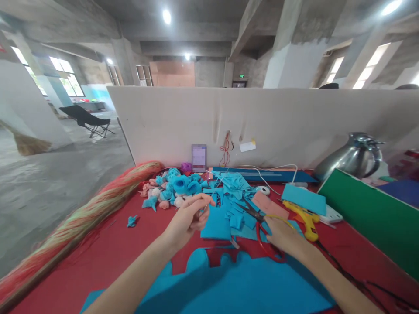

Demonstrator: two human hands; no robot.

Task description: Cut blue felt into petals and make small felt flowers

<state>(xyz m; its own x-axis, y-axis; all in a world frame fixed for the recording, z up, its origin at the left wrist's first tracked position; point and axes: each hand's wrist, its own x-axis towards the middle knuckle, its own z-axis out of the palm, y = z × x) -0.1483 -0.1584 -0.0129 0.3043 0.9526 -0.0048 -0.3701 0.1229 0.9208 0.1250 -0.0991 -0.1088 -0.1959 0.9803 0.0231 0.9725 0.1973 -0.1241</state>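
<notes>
My left hand (pixel 193 213) hovers over the middle of the table, fingers curled together with the index finger bent forward. Whatever may be between those fingers is hidden. A pair of scissors (pixel 253 213) with dark blades and a red handle is in my right hand (pixel 279 233), its blades pointing toward the blue paper scraps (pixel 235 187). Below my left hand lies a square blue sheet (pixel 216 224). Blue and pink paper flowers (pixel 180 185) are heaped to the left, and one small blue piece (pixel 132 221) lies apart. A large blue sheet (pixel 212 288) with a scalloped edge spreads in front.
On the right are a yellow glue gun (pixel 307 218), a green board (pixel 366 222) and a steel jug (pixel 348 157). A phone (pixel 199 157) leans on the white partition (pixel 170 122). Red-and-green straw-like strands (pixel 85 213) line the left edge of the red tabletop (pixel 108 257).
</notes>
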